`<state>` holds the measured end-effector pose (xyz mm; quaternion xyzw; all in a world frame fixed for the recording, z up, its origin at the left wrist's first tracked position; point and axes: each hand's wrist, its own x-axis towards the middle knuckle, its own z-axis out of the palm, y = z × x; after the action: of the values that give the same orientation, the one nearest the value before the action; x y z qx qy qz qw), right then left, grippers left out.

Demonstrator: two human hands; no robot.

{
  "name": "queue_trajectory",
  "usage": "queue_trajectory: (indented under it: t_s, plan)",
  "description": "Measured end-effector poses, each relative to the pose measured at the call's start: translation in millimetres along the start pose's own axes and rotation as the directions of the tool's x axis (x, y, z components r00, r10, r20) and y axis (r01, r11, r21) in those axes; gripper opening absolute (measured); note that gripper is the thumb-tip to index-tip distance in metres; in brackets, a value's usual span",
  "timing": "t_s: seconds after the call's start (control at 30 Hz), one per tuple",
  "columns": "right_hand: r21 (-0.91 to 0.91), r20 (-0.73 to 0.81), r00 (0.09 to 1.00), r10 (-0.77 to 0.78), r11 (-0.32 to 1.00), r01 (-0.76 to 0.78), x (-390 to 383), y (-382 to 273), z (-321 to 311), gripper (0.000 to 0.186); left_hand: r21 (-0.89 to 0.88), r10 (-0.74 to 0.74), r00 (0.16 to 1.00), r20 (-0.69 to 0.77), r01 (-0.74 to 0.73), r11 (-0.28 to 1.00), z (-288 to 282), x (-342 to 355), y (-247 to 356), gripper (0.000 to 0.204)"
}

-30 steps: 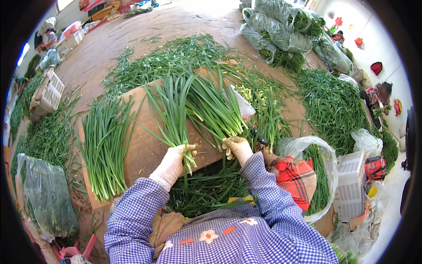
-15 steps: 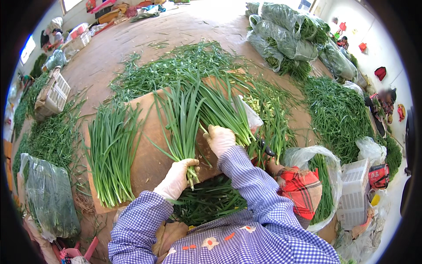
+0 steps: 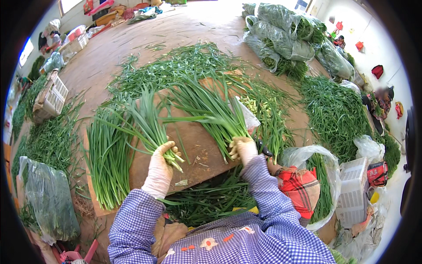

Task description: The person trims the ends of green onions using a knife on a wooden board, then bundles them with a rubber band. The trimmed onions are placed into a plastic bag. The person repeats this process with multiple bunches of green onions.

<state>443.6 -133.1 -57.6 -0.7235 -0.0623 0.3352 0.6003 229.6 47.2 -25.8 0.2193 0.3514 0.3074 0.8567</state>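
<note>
Thin gloves cover my hands. My left hand (image 3: 163, 156) is closed around a loose bunch of long green leafy stalks (image 3: 147, 119), pale ends poking out at the right of the fist, leaves fanning up-left. My right hand (image 3: 241, 145) has its fingers curled on the base of another bunch (image 3: 206, 114) lying toward the board's right. A neat pile of stalks (image 3: 110, 154) covers the left of the brown board (image 3: 184, 171). Just right of my right hand are a black handle (image 3: 264, 149) and cut pale pieces (image 3: 259, 105).
Loose greens (image 3: 162, 66) lie beyond the board, more (image 3: 329, 119) at right. Bagged bundles (image 3: 281, 39), a white crate (image 3: 351, 189), a left crate (image 3: 52, 97), an open bag (image 3: 329, 193), red plaid cloth (image 3: 299, 189) and a filled bag (image 3: 50, 207) surround me. Co-workers (image 3: 382, 105) (image 3: 53, 40) are farther off.
My left hand has moved up and left with its bunch, which now leans leftward over the pile. My right hand has shifted right and down to the right bunch's base.
</note>
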Motion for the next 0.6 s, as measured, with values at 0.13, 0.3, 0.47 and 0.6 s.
queue_trajectory:
  t_s: [0.13,0.3,0.47,0.6]
  plan:
    - [0.286,0.013,1.000,-0.024,0.958,0.019,-3,-15,-42,0.029,0.029,-0.047,0.998,-0.032,0.048,0.998,-6,5,-4,0.026]
    - [0.376,0.335,0.935,-0.118,0.926,-0.018,-18,-5,-47,0.031,0.089,-0.118,0.992,-0.042,0.121,0.989,7,-4,-24,0.020]
    - [0.385,0.441,0.886,-0.142,0.922,-0.044,-18,-33,-46,0.045,0.151,-0.190,0.980,-0.062,0.198,0.969,11,-11,-31,0.008]
    - [0.762,0.073,0.920,-0.386,0.616,0.198,-9,-100,-22,0.083,0.226,-0.205,0.978,-0.049,0.211,0.951,9,-14,-30,0.009]
